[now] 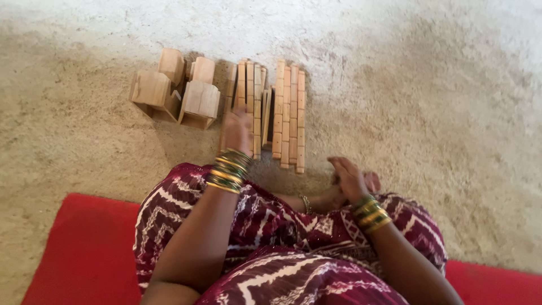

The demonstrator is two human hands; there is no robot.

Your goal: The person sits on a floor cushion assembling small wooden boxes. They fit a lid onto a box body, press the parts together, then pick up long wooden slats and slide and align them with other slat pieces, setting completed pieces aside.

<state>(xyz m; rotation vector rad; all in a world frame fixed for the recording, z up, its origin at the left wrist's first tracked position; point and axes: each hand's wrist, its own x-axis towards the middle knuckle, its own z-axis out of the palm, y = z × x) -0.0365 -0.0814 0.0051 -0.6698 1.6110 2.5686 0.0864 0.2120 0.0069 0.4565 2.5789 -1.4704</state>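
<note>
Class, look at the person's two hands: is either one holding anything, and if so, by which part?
The left hand lies on the near ends of the wooden slats; whether it grips one cannot be told. The right hand holds nothing, resting by the foot.

Seated on a red mat, you rest your left hand on a row of notched wooden sticks on the sandy floor. Wooden blocks sit just left of the sticks; your right hand hovers near your foot.
</note>
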